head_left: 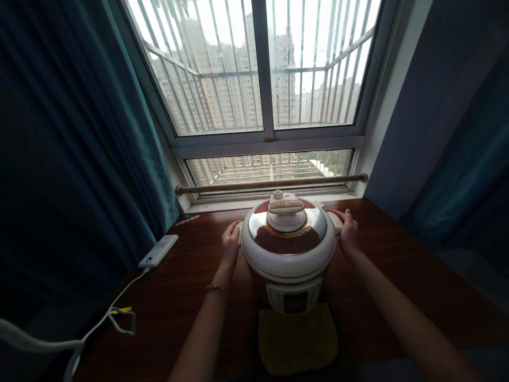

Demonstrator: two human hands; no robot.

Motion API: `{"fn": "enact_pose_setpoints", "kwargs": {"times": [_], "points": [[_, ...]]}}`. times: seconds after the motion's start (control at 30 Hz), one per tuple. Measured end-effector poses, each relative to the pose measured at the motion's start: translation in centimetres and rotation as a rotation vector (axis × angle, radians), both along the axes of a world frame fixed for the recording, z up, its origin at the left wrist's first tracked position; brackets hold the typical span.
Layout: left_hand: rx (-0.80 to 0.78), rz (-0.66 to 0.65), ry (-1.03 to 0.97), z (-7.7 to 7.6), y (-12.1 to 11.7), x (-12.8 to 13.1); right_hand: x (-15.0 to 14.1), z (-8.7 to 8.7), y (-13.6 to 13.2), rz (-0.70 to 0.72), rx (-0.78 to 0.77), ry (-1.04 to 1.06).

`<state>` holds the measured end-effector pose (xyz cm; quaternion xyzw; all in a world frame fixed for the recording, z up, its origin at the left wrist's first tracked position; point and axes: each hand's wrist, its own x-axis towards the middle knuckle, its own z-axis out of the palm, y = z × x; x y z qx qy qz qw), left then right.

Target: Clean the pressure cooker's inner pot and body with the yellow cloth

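A white and brown electric pressure cooker [292, 265] stands upright in front of me, its control panel facing me. The lid is on, with a handle [286, 206] on top and a shiny, brown-patterned surface. My left hand [230, 241] is wrapped round the cooker's left side handle. On the other side my right hand [348, 233] grips the right side handle [336, 222], its thumb raised on top. A yellowish cloth [297, 342] lies at the cooker's front, below the panel. The cooker's base is partly hidden, so I cannot tell whether it touches the table.
The dark wooden table [397, 276] reaches to the window sill. A white power bank [159, 251] with a white cable [123, 291] lies at the left. A horizontal rail [270, 184] crosses below the barred window. Blue curtains [131, 159] hang at the left.
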<state>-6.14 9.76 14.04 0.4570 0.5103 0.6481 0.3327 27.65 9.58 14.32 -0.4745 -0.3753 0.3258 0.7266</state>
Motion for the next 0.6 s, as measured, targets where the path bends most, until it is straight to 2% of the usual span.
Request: {"fn": "enact_pose_setpoints", "kwargs": {"times": [0.3, 0.6], "points": [[0.015, 0.016, 0.016, -0.1, 0.1, 0.1, 0.4, -0.4, 0.5, -0.027, 0.012, -0.095], [0.040, 0.082, 0.051, -0.1, -1.1, 2.0, 1.9, 0.1, 3.2, 0.024, 0.014, -0.126]]}}
